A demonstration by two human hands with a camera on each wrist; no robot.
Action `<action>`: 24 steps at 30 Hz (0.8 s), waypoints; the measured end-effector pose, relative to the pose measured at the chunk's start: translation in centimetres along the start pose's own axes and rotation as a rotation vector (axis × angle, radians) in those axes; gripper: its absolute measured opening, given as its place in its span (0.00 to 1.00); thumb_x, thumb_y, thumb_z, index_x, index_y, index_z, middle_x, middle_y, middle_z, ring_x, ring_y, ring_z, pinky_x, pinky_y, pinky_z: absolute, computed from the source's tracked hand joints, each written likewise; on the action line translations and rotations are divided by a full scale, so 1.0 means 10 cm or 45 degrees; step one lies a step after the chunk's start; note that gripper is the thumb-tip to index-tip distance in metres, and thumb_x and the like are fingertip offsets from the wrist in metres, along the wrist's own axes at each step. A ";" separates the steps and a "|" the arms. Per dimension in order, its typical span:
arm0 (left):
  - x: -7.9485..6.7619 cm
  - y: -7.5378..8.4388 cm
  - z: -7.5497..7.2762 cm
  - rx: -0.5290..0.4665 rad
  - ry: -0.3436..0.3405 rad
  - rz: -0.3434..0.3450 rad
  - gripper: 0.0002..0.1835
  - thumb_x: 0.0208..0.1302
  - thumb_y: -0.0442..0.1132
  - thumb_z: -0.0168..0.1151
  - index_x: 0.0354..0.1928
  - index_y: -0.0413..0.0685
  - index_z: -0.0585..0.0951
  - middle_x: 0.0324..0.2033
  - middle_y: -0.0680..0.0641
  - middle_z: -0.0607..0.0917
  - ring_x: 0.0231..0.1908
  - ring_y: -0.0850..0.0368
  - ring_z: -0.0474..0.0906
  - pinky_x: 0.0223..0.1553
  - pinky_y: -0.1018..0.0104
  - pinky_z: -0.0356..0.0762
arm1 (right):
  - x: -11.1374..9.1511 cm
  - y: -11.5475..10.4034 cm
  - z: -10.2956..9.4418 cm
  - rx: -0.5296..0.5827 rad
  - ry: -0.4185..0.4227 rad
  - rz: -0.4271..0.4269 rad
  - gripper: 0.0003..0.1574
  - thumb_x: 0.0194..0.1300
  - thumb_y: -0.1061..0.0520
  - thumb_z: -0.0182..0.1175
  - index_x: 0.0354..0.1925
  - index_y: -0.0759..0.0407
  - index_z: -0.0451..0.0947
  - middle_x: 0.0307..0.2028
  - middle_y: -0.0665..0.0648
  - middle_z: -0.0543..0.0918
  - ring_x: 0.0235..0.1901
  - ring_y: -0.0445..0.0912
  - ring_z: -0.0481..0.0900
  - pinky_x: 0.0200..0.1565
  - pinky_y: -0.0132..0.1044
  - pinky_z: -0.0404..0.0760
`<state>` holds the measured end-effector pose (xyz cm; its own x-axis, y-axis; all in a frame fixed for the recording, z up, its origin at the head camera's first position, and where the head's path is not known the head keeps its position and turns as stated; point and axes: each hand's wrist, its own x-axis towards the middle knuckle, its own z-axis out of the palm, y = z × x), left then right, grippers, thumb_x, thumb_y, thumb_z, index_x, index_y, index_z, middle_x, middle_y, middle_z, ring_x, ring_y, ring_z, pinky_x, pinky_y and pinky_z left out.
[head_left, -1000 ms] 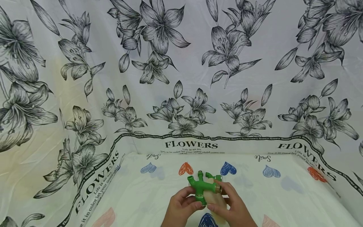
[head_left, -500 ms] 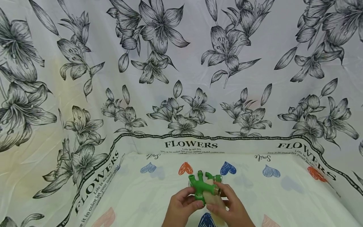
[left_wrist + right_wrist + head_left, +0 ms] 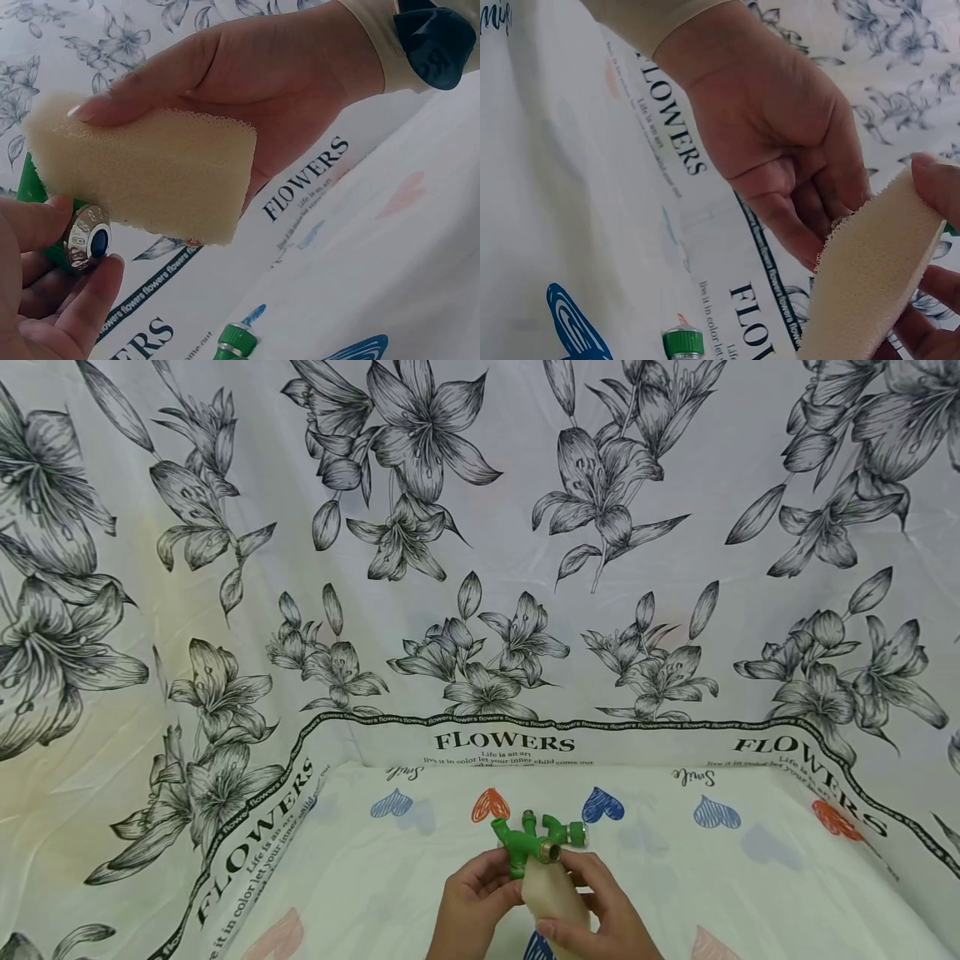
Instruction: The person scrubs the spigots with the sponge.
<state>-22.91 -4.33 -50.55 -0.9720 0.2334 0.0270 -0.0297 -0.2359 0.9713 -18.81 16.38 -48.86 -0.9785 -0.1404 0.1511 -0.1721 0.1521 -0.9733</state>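
Observation:
My left hand [image 3: 476, 897] grips a green tap [image 3: 517, 842] with a brass threaded end that points toward me. In the left wrist view, its fingers hold the tap's silver knob [image 3: 90, 236] with a dark blue centre. My right hand [image 3: 603, 906] pinches a beige, coarse-textured sponge [image 3: 553, 893], thumb on the near face and fingers behind. The sponge lies against the tap just under the threaded end. In the right wrist view the sponge [image 3: 877, 262] stands tilted and hides part of the left hand's fingers and most of the tap.
Just beyond the hands, another green tap [image 3: 565, 832] lies on the white cloth [image 3: 360, 877] printed with hearts. A smaller green piece [image 3: 529, 821] with a metal end shows beside it. Flower-printed curtain [image 3: 510, 527] hangs at the back and sides.
The held tap has turned, its threaded end swinging left and toward me. The sponge has come from behind the tap to its near side. The tap on the cloth has stayed put.

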 end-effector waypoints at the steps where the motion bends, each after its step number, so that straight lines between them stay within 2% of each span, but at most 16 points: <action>1: 0.00 0.00 0.00 0.012 0.007 0.002 0.25 0.68 0.33 0.78 0.64 0.31 0.83 0.51 0.39 0.89 0.50 0.48 0.87 0.49 0.61 0.89 | 0.00 0.00 0.00 -0.005 0.000 0.004 0.41 0.67 0.55 0.78 0.74 0.51 0.75 0.66 0.60 0.74 0.56 0.54 0.78 0.49 0.40 0.85; 9: 0.00 -0.01 -0.02 0.128 -0.040 0.113 0.19 0.69 0.30 0.76 0.60 0.39 0.87 0.58 0.41 0.85 0.51 0.47 0.85 0.51 0.64 0.87 | -0.02 0.02 0.02 -0.012 0.000 -0.040 0.41 0.67 0.57 0.78 0.74 0.52 0.75 0.65 0.62 0.75 0.54 0.52 0.79 0.48 0.40 0.86; 13: -0.02 0.01 -0.01 0.094 -0.034 0.063 0.21 0.68 0.31 0.76 0.62 0.36 0.85 0.56 0.41 0.87 0.50 0.49 0.86 0.50 0.64 0.87 | -0.01 0.04 0.01 -0.017 0.007 -0.047 0.41 0.67 0.57 0.78 0.75 0.53 0.74 0.65 0.62 0.75 0.55 0.52 0.79 0.47 0.40 0.85; 17: -0.03 0.03 -0.01 0.026 -0.031 -0.017 0.25 0.67 0.32 0.78 0.63 0.34 0.83 0.52 0.40 0.87 0.50 0.48 0.88 0.51 0.62 0.88 | 0.04 0.08 -0.02 -0.042 0.032 0.004 0.42 0.69 0.54 0.77 0.75 0.54 0.74 0.65 0.60 0.76 0.56 0.54 0.78 0.49 0.39 0.85; 24: -0.08 0.05 -0.04 -0.052 -0.174 -0.037 0.24 0.72 0.32 0.75 0.65 0.29 0.79 0.55 0.38 0.85 0.53 0.47 0.88 0.54 0.58 0.88 | 0.12 0.18 -0.10 -0.028 0.047 0.061 0.42 0.71 0.53 0.75 0.77 0.58 0.71 0.63 0.60 0.77 0.58 0.56 0.78 0.50 0.39 0.86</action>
<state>-22.27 -5.05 -50.19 -0.9297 0.3667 0.0335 -0.0698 -0.2649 0.9618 -20.41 17.50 -50.23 -0.9891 -0.0965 0.1113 -0.1272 0.1789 -0.9756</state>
